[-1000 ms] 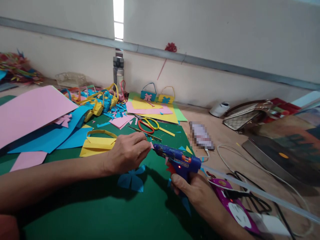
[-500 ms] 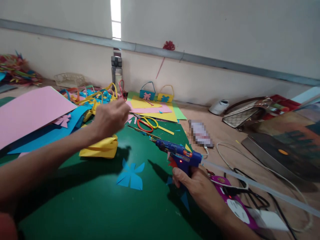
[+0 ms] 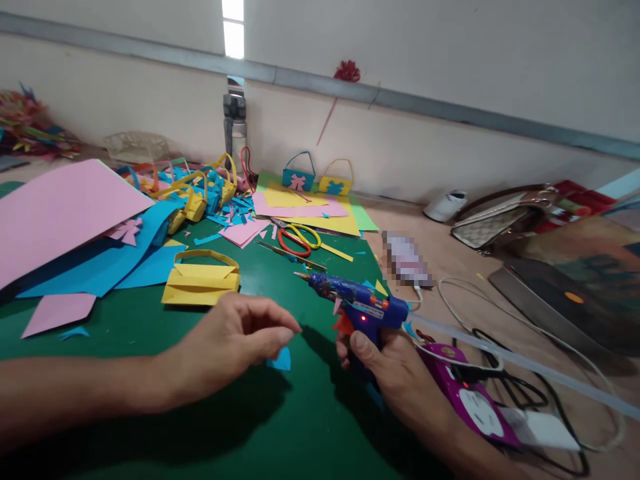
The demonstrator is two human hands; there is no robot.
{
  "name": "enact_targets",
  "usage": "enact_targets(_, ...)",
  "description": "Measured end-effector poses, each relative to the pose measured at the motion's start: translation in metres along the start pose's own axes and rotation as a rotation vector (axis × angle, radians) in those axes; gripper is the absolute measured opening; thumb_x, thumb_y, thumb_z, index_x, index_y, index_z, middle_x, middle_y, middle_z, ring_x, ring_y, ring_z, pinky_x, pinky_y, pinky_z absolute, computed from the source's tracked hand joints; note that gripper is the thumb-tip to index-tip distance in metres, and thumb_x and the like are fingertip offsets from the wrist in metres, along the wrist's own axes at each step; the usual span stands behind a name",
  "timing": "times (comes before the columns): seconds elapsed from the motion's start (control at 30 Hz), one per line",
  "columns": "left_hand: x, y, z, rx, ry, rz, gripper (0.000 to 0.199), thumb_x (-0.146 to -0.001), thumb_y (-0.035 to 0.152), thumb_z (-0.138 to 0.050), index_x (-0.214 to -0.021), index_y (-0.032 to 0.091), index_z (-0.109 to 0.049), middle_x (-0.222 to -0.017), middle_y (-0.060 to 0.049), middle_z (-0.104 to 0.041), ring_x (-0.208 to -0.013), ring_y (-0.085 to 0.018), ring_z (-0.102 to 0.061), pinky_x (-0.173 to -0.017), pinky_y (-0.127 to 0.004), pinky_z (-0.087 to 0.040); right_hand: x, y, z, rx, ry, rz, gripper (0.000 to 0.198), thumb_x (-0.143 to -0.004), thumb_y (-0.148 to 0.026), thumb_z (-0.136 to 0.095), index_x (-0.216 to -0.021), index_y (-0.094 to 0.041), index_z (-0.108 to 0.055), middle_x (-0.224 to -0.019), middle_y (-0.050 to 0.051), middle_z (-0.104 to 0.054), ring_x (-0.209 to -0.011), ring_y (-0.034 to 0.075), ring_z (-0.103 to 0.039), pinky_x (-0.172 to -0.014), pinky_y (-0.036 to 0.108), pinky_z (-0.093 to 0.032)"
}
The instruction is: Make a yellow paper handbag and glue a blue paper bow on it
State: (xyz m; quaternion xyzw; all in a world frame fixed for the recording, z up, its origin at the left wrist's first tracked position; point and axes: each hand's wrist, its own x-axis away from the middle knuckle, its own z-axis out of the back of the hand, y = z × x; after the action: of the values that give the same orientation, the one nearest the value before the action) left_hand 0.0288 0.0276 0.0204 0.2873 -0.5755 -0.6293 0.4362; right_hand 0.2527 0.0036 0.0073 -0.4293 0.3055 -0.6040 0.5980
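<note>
Glue gun (image 3: 350,297) is sitting in the right hand (image 3: 400,373), fingers wrapping around the handle, nozzle pointing left, small red light glowing on its side. Grip is hiding much of the handle; the lower end is getting lost in hand and shadow. Clear glue stick (image 3: 530,369) is sticking out the rear and running off the right edge. Blue paper cutout (image 3: 283,360) is lying on the green mat (image 3: 280,437), mostly hiding behind the left hand (image 3: 237,337); only a corner is showing. Pink sheet (image 3: 70,213) is running off the left edge, both forearms off the frame too. Phone (image 3: 406,259) is showing as pixel blocks.

Room: mat is stretching toward the camera between the forearms. Yellow paper bag (image 3: 200,287) is standing just beyond the left hand, scissors (image 3: 281,241) are lying past the nozzle, purple power strip (image 3: 447,363) is bordering the right wrist.

Left thumb and index are making a narrow pinch; can't tell if they're holding anything. Cutout is lying right by those fingertips, height gap unclear. Nozzle is pointing past them, apart.
</note>
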Motion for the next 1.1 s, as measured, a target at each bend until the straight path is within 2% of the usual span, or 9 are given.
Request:
enact_targets(0.07,-0.006,-0.004,-0.019,0.289,-0.057,0.179,0.021,-0.072,0.032,-0.062,-0.087,0.016,-0.063,-0.058,0.004,-0.053,-0.046,-0.006,-0.043,-0.041,-0.018,-0.031,0.002,0.000,-0.004,0.013,0.025,0.020,0.042,-0.081,-0.055,-0.047,-0.072,-0.016,-0.061,-0.068,0.005,-0.062,-0.062,0.018,-0.060,-0.062,0.030,-0.049)
enact_targets(0.2,-0.025,-0.009,-0.036,0.548,-0.095,0.158,0.026,-0.067,0.031,-0.070,-0.084,0.015,-0.059,-0.058,0.005,-0.051,-0.046,-0.005,-0.044,-0.043,-0.017,-0.034,0.007,-0.001,-0.009,0.026,0.064,0.063,0.041,-0.081,-0.054,-0.047,-0.075,-0.016,-0.061,-0.067,0.004,-0.061,-0.063,0.018,-0.060,-0.062,0.030,-0.049)
enact_targets(0.37,-0.032,-0.009,-0.045,0.568,-0.128,0.156,0.027,-0.066,0.037,-0.071,-0.067,0.015,-0.055,-0.057,0.004,-0.053,-0.046,-0.006,-0.046,-0.042,-0.017,-0.033,0.009,-0.004,-0.008,0.097,0.097,0.105,0.034,-0.081,-0.048,-0.048,-0.091,-0.018,-0.061,-0.066,0.002,-0.061,-0.061,0.017,-0.057,-0.059,0.029,-0.047)
enact_targets(0.57,-0.032,-0.011,-0.042,0.622,-0.095,0.129,0.019,-0.068,0.027,-0.068,-0.065,0.016,-0.054,-0.057,0.004,-0.053,-0.047,-0.006,-0.045,-0.044,-0.019,-0.033,0.010,0.000,-0.006,0.085,0.107,0.076,0.036,-0.080,-0.052,-0.049,-0.079,-0.018,-0.060,-0.067,0.003,-0.063,-0.062,0.018,-0.058,-0.059,0.029,-0.046)
enact_targets(0.73,-0.030,-0.015,-0.032,0.537,-0.013,0.062,0.015,-0.068,0.023,-0.064,-0.064,0.015,-0.052,-0.054,0.004,-0.051,-0.045,-0.006,-0.041,-0.043,-0.019,-0.030,0.009,0.003,-0.006,-0.263,0.079,0.034,0.038,-0.080,-0.052,-0.054,-0.083,-0.015,-0.062,-0.067,0.003,-0.062,-0.060,0.015,-0.057,-0.061,0.028,-0.048)
enact_targets(0.87,-0.038,0.004,0.002,0.137,0.108,-0.096,0.016,-0.069,0.029,-0.061,-0.064,0.016,-0.053,-0.051,0.004,-0.050,-0.043,-0.007,-0.042,-0.042,-0.021,-0.033,0.005,0.005,-0.006,-0.514,0.094,-0.006,0.043,-0.078,-0.052,-0.058,-0.104,-0.017,-0.058,-0.071,0.001,-0.061,-0.061,0.014,-0.057,-0.057,0.026,-0.048)
enact_targets(0.97,-0.060,0.022,0.053,-0.615,0.319,-0.399,0.015,-0.072,0.028,-0.058,-0.062,0.016,-0.058,-0.052,0.000,-0.053,-0.048,-0.011,-0.047,-0.045,-0.023,-0.033,0.004,0.006,-0.005,-0.459,0.115,0.001,0.041,-0.078,-0.052,-0.060,-0.097,-0.016,-0.060,-0.072,0.003,-0.063,-0.061,0.014,-0.057,-0.056,0.026,-0.048)
enact_targets(1.03,-0.077,0.026,0.087,-1.227,0.546,-0.383,0.016,-0.071,0.021,-0.056,-0.057,0.015,-0.059,-0.051,-0.002,-0.055,-0.050,-0.014,-0.048,-0.047,-0.024,-0.032,0.003,0.007,-0.004,-0.401,0.133,0.016,0.042,-0.079,-0.052,-0.058,-0.099,-0.015,-0.059,-0.074,0.005,-0.064,-0.062,0.015,-0.058,-0.057,0.027,-0.048)
enact_targets(1.1,-0.090,0.022,0.112,-1.342,0.567,-0.343,0.014,-0.070,0.009,-0.052,-0.068,0.015,-0.064,-0.061,-0.005,-0.061,-0.055,-0.016,-0.051,-0.048,-0.025,-0.031,0.003,0.008,-0.003,-0.352,0.146,0.041,0.044,-0.079,-0.052,-0.057,-0.103,-0.015,-0.059,-0.077,0.006,-0.065,-0.063,0.016,-0.059,-0.057,0.029,-0.049)
